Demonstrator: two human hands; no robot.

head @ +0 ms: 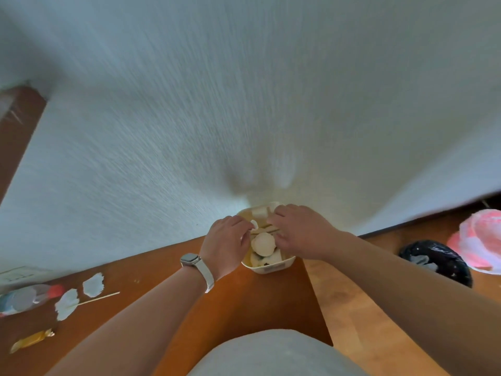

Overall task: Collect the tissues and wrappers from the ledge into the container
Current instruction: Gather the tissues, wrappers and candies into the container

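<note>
A small cream container [271, 268] stands at the right end of the brown ledge [151, 270], against the white wall. Crumpled tissues [263, 244] and other scraps fill it. My left hand [226, 244], with a watch on its wrist, is at the container's left rim and pinches a small white scrap [254, 223] over it. Over the right rim, my right hand [299, 230] has its fingers curled down into the contents; what they hold is hidden. Two white tissues [93, 284] [66, 303], a thin wooden stick [97, 298] and a yellow candy wrapper [32, 340] lie on the ledge at far left.
A blurred plastic bottle with a red cap [27, 298] lies at the ledge's left end below a wall socket [19, 275]. On the wooden floor to the right sit a black plastic bag [439, 261] and a pink and white bag [479, 240].
</note>
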